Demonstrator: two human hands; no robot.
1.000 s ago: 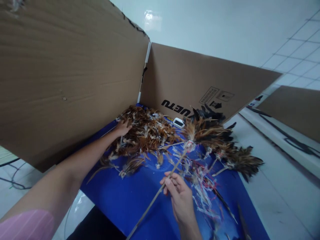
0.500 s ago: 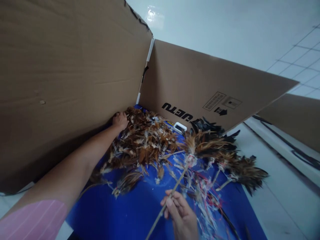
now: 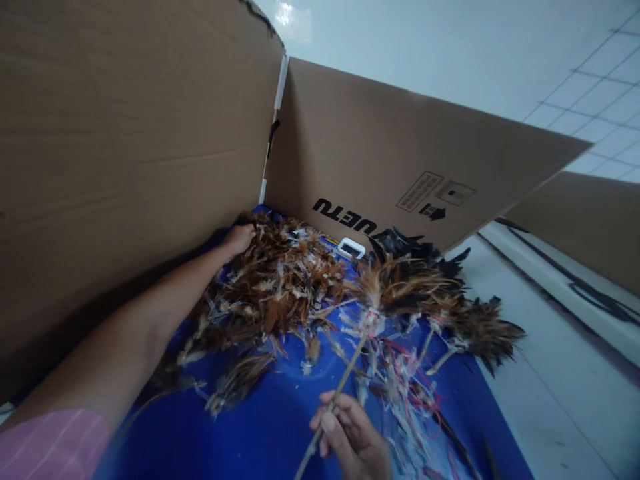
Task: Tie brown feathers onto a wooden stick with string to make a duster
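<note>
My right hand (image 3: 353, 433) is closed round the thin wooden stick of a feather duster (image 3: 357, 353). Brown feathers fan out from the stick's far end, above a whitish binding. My left arm stretches forward along the cardboard, and my left hand (image 3: 239, 240) reaches into the far left side of a heap of loose brown feathers (image 3: 280, 280). Its fingers are sunk among the feathers, so their grip is hidden. Bundled dark brown feathers (image 3: 487, 330) on short sticks lie to the right. Pink and white string strips (image 3: 405, 407) are strewn beside my right hand.
A blue surface (image 3: 240, 447) lies under everything. Tall cardboard panels stand at the left (image 3: 125, 133) and at the back (image 3: 380, 140), meeting in a corner. A white-framed object (image 3: 351, 249) sits by the back panel. Pale floor tiles (image 3: 555, 387) show at right.
The view has shifted slightly, moving the scene a little left and up. My left hand is sunk deeper into the feather heap. My right hand keeps its hold on the feather duster's stick.
</note>
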